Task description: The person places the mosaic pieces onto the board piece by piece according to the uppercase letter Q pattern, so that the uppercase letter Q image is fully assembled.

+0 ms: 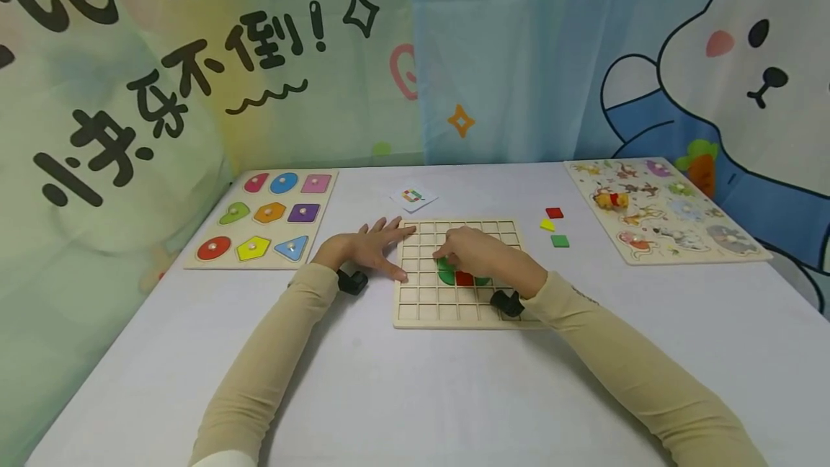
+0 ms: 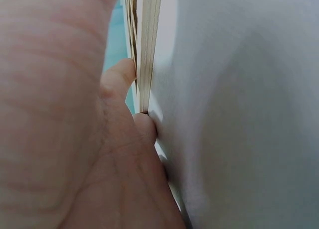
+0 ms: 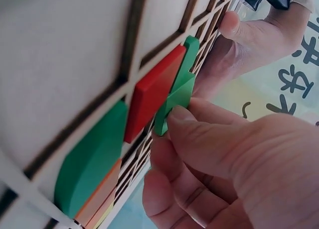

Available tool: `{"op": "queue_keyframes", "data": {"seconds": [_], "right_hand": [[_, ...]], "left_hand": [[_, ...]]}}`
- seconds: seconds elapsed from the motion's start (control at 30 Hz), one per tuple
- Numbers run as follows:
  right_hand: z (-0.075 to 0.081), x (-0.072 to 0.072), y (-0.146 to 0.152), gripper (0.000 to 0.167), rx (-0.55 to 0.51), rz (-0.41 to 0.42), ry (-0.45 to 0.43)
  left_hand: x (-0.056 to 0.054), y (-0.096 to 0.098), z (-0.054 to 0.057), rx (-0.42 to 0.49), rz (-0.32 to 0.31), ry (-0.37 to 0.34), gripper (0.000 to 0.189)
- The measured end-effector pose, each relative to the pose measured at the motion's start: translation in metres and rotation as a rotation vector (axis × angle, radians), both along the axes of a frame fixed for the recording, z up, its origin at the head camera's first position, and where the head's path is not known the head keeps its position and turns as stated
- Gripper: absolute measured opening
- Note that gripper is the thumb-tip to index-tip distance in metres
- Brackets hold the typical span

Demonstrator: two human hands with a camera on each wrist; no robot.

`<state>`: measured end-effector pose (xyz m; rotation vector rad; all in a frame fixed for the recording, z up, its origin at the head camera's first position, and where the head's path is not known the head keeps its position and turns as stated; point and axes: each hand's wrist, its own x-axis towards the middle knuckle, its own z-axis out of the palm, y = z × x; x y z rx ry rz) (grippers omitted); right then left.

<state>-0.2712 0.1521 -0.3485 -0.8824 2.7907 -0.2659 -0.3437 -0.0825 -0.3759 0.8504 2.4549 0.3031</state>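
A wooden grid board [image 1: 421,312] lies on the white table in front of me. My left hand [image 1: 368,247] has its fingers spread at the board's left edge; the left wrist view shows fingertips right at the edge [image 2: 148,55]. Over the middle of the board, my right hand [image 1: 480,254] pinches a green tile [image 3: 183,92] between thumb and fingers. Beside that tile a red square tile [image 3: 149,99] sits on the grid. A green tile with a rounded corner [image 3: 92,162] and an orange tile [image 3: 103,194] stand nearer the right wrist camera. The right hand partly covers these tiles in the head view.
Loose red [image 1: 554,212], yellow [image 1: 547,225] and green [image 1: 560,241] tiles lie right of the board. A pattern card [image 1: 413,197] is behind it. A shape puzzle [image 1: 259,240] lies at the left, an animal puzzle [image 1: 668,211] at the right. A printed curtain [image 1: 506,56] hangs behind.
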Motion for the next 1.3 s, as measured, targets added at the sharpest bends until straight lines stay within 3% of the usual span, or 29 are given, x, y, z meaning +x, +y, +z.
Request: {"op": "queue_keyframes", "data": {"seconds": [0.77,1.07,1.3], "right_hand": [[-0.0002,0.0007,0.0035,0.03,-0.02,0.031,0.003],[-0.002,-0.0017,0.0041,0.037,0.016,0.057,0.016],[0.0003,-0.0009,0.005,0.037,-0.014,0.07,-0.003]], "left_hand": [[0.0023,0.0007,0.0014,0.019,0.003,-0.007,0.105],[0.0028,0.0014,0.0013,0.009,0.012,-0.007,0.105],[0.0018,-0.0009,0.0021,0.01,-0.001,0.002,0.108]]}}
